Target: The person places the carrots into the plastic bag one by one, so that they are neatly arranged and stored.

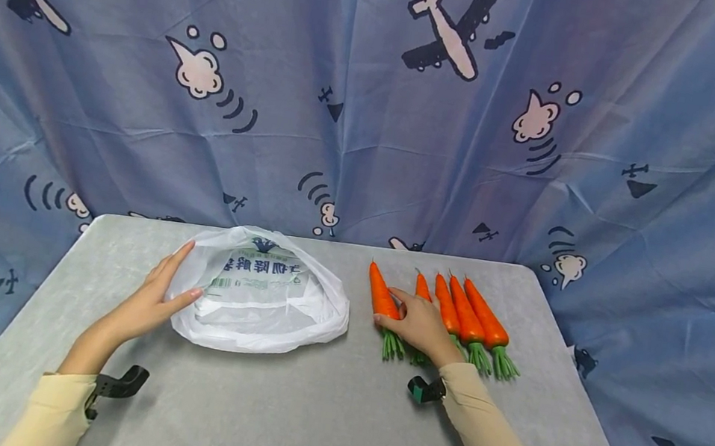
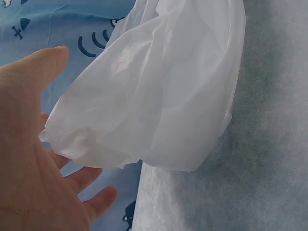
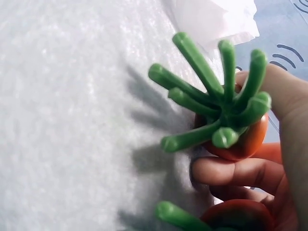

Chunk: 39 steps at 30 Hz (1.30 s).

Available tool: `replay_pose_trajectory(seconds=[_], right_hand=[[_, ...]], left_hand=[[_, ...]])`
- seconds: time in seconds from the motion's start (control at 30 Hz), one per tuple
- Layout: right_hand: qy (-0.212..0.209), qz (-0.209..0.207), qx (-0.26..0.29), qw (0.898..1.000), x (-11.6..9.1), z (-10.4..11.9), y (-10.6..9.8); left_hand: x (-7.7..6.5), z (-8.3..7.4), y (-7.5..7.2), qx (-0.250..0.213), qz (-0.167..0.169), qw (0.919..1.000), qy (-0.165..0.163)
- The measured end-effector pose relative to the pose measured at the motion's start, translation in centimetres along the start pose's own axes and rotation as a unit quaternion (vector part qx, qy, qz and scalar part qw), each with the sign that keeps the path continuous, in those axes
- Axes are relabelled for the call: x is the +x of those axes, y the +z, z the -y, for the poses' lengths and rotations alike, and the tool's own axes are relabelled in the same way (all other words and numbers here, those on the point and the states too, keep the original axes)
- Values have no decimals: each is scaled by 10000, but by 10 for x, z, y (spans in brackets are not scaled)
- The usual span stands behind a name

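Observation:
A white plastic bag with green printing lies with its mouth open in the head view. My left hand is at the bag's left side, thumb and fingers spread. In the left wrist view some fingers of the left hand pass behind the bag's crumpled edge. My right hand grips the leftmost carrot between thumb and fingers near its green stem end. Up close, the short green stems point toward the right wrist camera. Several other carrots lie side by side just right of it, one partly covered by the hand.
The grey-white table carries the bag on the left and the carrots on the right. Behind it hangs a blue curtain with airplane prints, reaching the table's back edge.

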State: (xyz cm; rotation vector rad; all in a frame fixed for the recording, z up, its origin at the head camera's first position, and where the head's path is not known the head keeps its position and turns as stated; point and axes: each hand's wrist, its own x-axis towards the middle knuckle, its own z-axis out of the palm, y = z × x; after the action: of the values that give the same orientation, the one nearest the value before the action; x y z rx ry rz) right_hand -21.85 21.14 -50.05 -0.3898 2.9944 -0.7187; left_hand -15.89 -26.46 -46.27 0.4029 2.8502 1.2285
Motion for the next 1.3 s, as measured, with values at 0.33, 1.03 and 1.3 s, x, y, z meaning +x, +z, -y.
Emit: replay_pose_trajectory(seconds=[0.33,1.03,1.3], right_hand=[[67,-6,376,9993,-2,4,-3],[-50,-289,943,9951,-7,34,-15],[-89,-377,912,9951,-7,52,-16]], left_hand=[[-1,-1,-1,-50,23,10000,12],[1,-4,-3,30,33,10000,36],[1,-4,-3,28,72,10000,-2]])
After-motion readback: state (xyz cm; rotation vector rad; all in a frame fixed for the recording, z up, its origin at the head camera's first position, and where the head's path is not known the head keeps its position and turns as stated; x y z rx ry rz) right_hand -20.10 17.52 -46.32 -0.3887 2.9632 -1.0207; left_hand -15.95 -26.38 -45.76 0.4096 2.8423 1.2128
